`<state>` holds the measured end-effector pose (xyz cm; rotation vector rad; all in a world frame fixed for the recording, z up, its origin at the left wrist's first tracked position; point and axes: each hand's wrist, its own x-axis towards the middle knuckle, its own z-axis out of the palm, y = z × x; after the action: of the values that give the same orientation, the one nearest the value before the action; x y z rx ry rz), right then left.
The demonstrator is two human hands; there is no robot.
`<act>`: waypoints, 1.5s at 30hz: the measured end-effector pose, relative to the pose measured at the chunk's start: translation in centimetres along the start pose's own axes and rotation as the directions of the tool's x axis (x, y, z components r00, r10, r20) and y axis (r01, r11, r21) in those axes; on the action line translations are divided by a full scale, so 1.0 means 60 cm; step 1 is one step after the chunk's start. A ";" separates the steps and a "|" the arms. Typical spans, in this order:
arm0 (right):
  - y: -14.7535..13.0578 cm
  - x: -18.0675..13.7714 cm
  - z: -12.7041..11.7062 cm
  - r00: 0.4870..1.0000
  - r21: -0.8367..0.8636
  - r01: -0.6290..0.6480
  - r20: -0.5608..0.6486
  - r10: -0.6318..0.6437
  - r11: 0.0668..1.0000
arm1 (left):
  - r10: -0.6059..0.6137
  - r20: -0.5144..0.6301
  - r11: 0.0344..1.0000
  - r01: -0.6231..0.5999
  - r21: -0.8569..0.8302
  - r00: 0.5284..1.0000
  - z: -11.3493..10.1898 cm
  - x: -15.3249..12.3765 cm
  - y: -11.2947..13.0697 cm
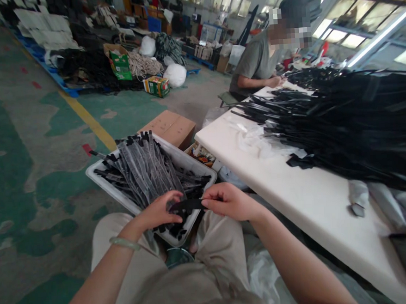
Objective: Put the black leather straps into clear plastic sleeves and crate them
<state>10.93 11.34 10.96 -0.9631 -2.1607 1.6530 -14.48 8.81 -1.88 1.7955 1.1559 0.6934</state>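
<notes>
A short black strap (192, 204) stretches between my hands, just above the near edge of a white plastic bin (102, 170). My right hand (229, 200) pinches its right end between thumb and fingers. At the other end, the thumb and curled fingers of my left hand (162, 211) close around the strap, which looks bent or looped there. Beneath and beyond the hands, many black straps in clear plastic sleeves (143, 170) fill the bin. Motion blur hides the finer details of the strap.
A white-topped table (260, 180) on the right bears a big pile of black straps (353, 118) and clear plastic wrap (258, 141). A cardboard box (170, 129) stands behind the bin. Across the table sits a co-worker (256, 65). Loaded blue pallets (57, 79) line the back left.
</notes>
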 end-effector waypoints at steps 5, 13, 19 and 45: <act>0.005 -0.004 -0.013 0.994 -0.160 -0.071 -0.096 0.056 0.985 | -0.053 -0.064 0.976 0.065 0.206 0.997 0.048 0.028 -0.038; -0.082 -0.136 -0.048 0.960 -0.427 -0.164 -0.276 0.044 0.889 | 0.229 -0.165 0.757 -0.069 0.650 0.959 -0.051 0.015 0.183; -0.111 -0.207 -0.033 0.953 -0.465 -0.067 -0.291 -0.080 0.883 | 0.872 -0.197 0.318 -0.213 0.924 0.449 -0.097 -0.011 0.295; 0.057 -0.218 0.063 0.832 0.219 -0.492 -0.166 0.529 0.843 | 0.270 0.138 0.731 -0.296 0.614 0.953 0.108 -0.010 0.083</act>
<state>19.81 0.62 9.00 -1.6958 -1.6691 1.7993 -7.38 4.93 -0.55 2.5893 1.1806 0.4526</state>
